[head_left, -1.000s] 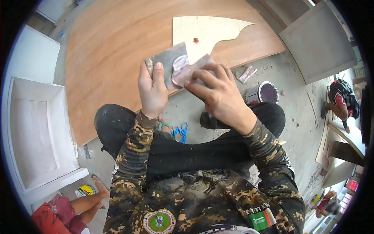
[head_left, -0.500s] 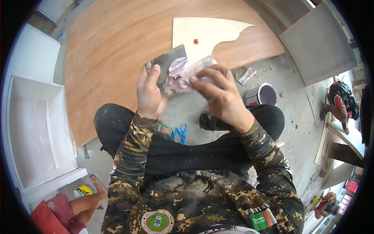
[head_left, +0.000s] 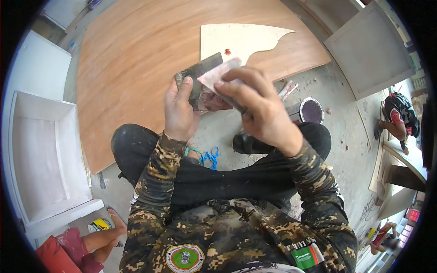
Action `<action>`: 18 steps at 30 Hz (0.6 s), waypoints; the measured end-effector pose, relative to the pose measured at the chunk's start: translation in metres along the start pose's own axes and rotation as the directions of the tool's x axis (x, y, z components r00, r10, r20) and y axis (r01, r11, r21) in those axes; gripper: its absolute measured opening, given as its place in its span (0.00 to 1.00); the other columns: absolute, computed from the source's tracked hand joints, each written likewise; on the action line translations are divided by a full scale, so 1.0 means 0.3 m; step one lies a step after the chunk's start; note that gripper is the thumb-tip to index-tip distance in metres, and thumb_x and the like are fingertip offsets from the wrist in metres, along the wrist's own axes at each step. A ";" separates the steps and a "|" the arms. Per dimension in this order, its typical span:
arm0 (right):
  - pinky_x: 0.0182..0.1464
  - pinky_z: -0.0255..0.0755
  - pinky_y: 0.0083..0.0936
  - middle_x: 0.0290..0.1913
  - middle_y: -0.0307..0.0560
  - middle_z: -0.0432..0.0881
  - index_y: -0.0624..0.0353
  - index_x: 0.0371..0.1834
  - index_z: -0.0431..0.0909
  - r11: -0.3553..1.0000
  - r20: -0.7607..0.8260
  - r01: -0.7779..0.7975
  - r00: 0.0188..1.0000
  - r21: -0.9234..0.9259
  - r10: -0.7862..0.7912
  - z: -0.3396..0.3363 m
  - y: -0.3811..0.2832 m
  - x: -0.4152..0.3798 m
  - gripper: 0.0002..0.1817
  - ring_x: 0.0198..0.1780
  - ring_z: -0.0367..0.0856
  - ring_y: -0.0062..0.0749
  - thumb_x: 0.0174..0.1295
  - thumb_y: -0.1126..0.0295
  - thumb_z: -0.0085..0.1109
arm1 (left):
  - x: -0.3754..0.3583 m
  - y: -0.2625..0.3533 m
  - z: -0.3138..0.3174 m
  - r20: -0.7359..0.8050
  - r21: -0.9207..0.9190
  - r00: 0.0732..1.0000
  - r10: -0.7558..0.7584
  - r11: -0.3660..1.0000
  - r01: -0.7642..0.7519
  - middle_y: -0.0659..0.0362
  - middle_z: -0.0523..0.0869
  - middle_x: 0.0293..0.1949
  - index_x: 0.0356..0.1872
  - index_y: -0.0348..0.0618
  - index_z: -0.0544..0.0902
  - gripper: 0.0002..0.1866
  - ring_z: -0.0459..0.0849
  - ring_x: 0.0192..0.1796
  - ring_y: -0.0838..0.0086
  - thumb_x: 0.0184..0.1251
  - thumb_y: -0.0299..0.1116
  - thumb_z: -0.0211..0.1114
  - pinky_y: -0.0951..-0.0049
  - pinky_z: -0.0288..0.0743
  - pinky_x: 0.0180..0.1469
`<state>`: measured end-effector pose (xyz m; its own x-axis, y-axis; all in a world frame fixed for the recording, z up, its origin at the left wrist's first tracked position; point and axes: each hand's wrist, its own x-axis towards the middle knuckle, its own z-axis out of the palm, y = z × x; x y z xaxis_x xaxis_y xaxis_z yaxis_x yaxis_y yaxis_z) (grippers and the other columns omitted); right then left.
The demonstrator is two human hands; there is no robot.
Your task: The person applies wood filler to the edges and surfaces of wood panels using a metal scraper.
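My left hand [head_left: 179, 109] grips a dark flat mixing board [head_left: 205, 66] by its left edge, thumb on top. Pinkish putty [head_left: 213, 101] is smeared over the lower part of the board. In my right hand [head_left: 264, 107] is a flat scraper [head_left: 219, 73], its pale blade coated with putty and angled over the board. The fingers are pinched round its right end. Beyond both hands, a pale cut-out plywood piece [head_left: 246, 38] with a curved edge and a red blob [head_left: 227, 52] lies on a large brown plywood sheet [head_left: 132, 59].
An open can [head_left: 312, 111] of putty stands by my right knee, beside a squeezed tube [head_left: 287, 90]. A white cabinet box [head_left: 41, 154] lies at the left, a grey panel [head_left: 371, 52] at the right. Other people [head_left: 400, 116] [head_left: 75, 248] work at both sides.
My right hand has swept the scraper leftward and up over the board, turning its blade and covering some of the putty. My left hand and the board have shifted slightly right.
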<state>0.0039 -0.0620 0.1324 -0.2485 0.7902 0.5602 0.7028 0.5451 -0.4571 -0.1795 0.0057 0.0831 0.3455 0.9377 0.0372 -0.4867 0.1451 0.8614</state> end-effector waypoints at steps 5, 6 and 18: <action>0.62 0.69 0.41 0.59 0.52 0.72 0.55 0.57 0.79 0.995 -0.003 -0.071 0.997 0.072 0.071 0.077 0.074 -0.081 0.34 0.62 0.68 0.53 0.41 0.90 0.55 | -0.008 -0.018 0.002 -0.033 -0.240 0.996 -0.080 0.968 0.070 0.55 0.83 0.53 0.59 0.42 0.71 0.14 0.83 0.54 0.67 0.79 0.35 0.47 0.63 0.81 0.54; 0.61 0.71 0.39 0.56 0.55 0.74 0.55 0.59 0.79 0.989 -0.025 -0.117 0.992 0.090 0.120 0.094 0.102 -0.098 0.36 0.59 0.72 0.54 0.41 0.92 0.52 | -0.010 -0.023 -0.020 -0.028 -0.232 0.996 -0.090 0.969 0.081 0.55 0.83 0.53 0.59 0.42 0.71 0.14 0.83 0.54 0.67 0.79 0.35 0.47 0.63 0.81 0.54; 0.30 0.87 0.36 0.46 0.55 0.82 0.71 0.53 0.71 -0.009 0.091 -0.135 0.616 0.991 0.783 0.178 -0.014 -0.089 0.14 0.40 0.87 0.40 0.68 0.75 0.48 | 0.014 -0.072 -0.002 -0.341 0.029 0.875 0.344 0.934 -0.356 0.57 0.77 0.54 0.56 0.47 0.68 0.10 0.78 0.58 0.70 0.80 0.36 0.49 0.62 0.76 0.58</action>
<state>-0.0280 -0.0705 0.0824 0.3363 0.9387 -0.0760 -0.6330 0.1655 -0.7562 -0.1681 0.0066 0.0644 -0.1391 0.9779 0.1560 -0.5541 -0.2075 0.8062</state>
